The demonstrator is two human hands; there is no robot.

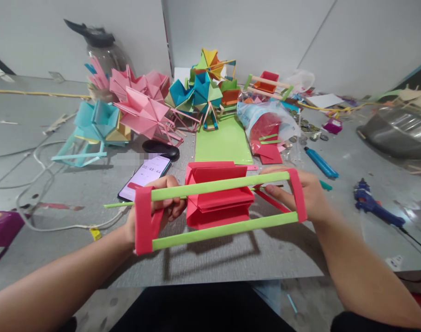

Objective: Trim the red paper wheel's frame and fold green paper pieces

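A red folded-paper wheel (219,200) hangs between my two hands above the front of the table. Around it is a frame of green strips (224,234) and red paper end pieces (143,221). A thin green stick (117,204) sticks out to the left and runs toward the wheel. My left hand (171,198) has its fingers curled round this stick, behind the frame's left end. At the right end, my right hand (305,189) pinches the model near a slanted red strip; the frame's end partly hides its fingers.
A phone (146,175) showing a timer lies behind my left hand. Pink (144,110), teal (99,122) and multicoloured paper models (205,92) stand at the back. Green sheets (224,143), a plastic bag (269,120), a blue cutter (321,162) and a glue gun (378,205) also lie on the table.
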